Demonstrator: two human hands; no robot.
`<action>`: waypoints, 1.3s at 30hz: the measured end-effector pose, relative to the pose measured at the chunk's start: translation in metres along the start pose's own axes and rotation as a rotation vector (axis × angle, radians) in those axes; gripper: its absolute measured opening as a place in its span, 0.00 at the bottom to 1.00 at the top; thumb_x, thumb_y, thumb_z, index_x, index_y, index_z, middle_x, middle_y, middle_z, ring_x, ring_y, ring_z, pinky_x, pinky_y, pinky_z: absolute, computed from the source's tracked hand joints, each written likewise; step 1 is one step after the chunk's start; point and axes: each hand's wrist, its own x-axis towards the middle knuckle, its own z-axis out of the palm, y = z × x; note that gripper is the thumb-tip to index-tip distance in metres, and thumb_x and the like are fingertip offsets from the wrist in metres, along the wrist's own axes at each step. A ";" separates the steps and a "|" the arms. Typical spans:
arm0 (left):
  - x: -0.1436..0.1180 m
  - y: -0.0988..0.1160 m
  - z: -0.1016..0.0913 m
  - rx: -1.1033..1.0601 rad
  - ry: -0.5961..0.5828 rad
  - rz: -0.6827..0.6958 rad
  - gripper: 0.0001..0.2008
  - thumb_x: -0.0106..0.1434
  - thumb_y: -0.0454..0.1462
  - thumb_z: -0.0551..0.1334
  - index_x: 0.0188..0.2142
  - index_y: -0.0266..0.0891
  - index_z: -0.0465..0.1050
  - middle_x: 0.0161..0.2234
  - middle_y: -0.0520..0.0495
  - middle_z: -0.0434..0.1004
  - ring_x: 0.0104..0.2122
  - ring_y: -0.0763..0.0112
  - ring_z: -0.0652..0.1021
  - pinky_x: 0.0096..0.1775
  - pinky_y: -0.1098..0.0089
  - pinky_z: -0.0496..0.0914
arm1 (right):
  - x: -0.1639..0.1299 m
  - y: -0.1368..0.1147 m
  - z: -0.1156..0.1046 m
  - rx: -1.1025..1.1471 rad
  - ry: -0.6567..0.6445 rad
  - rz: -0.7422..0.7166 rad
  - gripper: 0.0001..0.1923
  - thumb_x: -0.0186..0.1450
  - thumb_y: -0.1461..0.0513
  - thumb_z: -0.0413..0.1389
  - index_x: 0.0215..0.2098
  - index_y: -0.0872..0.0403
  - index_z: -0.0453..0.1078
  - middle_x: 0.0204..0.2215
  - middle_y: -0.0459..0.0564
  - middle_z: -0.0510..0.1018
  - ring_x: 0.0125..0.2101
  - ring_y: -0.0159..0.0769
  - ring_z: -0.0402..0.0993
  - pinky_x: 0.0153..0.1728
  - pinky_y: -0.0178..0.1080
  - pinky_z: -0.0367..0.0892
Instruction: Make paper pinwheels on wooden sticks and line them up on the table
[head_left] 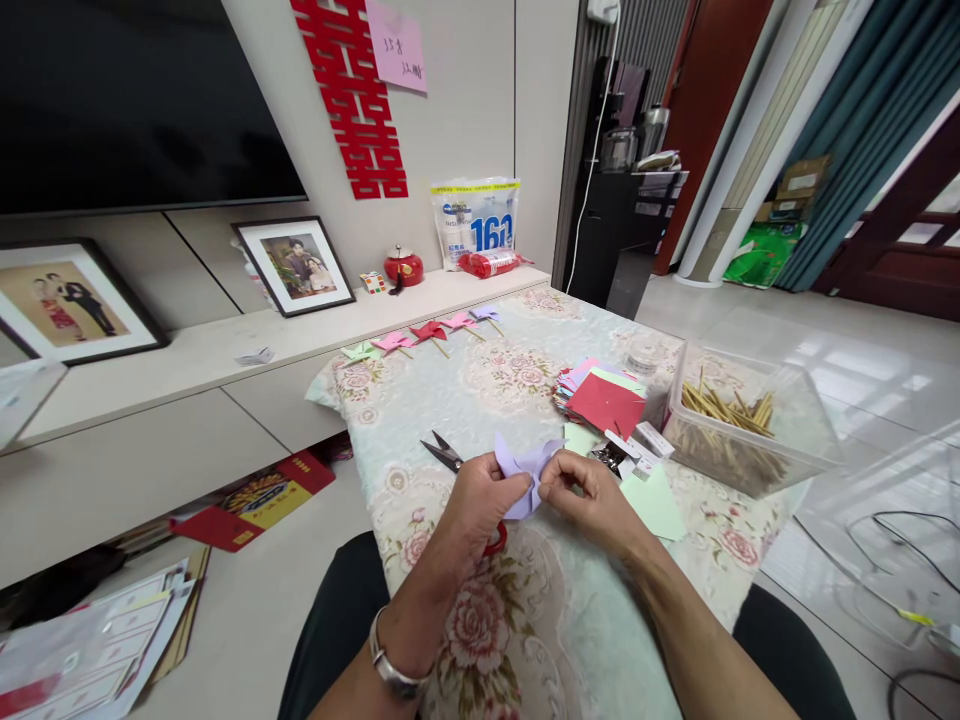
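Observation:
A light purple paper pinwheel (pixel 519 462), its corners folded inward, is held above the table. My left hand (pixel 484 500) grips it from the left, with the thumb pressed on its middle. At the same middle, my right hand (pixel 589 500) is closed in a pinch against the paper; anything tiny between those fingertips is hidden. Beneath and left of my left hand lie scissors (pixel 442 452), dark blades apart, with a red handle partly covered by my wrist. Right of my right hand are light green paper sheets (pixel 654 502) and an opened small box of metal pins (pixel 609 458).
Finished pinwheels on sticks (pixel 430 332) lie in a row at the far left of the flowered tablecloth (pixel 480 610). A stack of coloured paper squares (pixel 606 402) sits by a clear plastic bin (pixel 757 470) holding wooden sticks (pixel 724 408). A roll of clear tape (pixel 646 362) is behind.

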 end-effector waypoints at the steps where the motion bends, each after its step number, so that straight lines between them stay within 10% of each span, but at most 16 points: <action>1: 0.000 0.000 0.000 -0.001 -0.007 0.001 0.12 0.44 0.36 0.68 0.30 0.32 0.79 0.22 0.49 0.79 0.20 0.72 0.74 0.25 0.74 0.65 | 0.000 0.000 0.000 -0.002 0.007 0.003 0.05 0.58 0.63 0.55 0.24 0.53 0.68 0.21 0.42 0.68 0.23 0.30 0.61 0.26 0.34 0.56; 39: 0.002 -0.004 -0.002 0.058 -0.040 -0.031 0.09 0.44 0.36 0.70 0.27 0.34 0.81 0.23 0.49 0.80 0.21 0.72 0.74 0.25 0.74 0.63 | 0.001 0.009 0.001 -0.027 0.031 0.077 0.06 0.56 0.62 0.56 0.22 0.53 0.66 0.20 0.41 0.67 0.22 0.30 0.60 0.25 0.33 0.55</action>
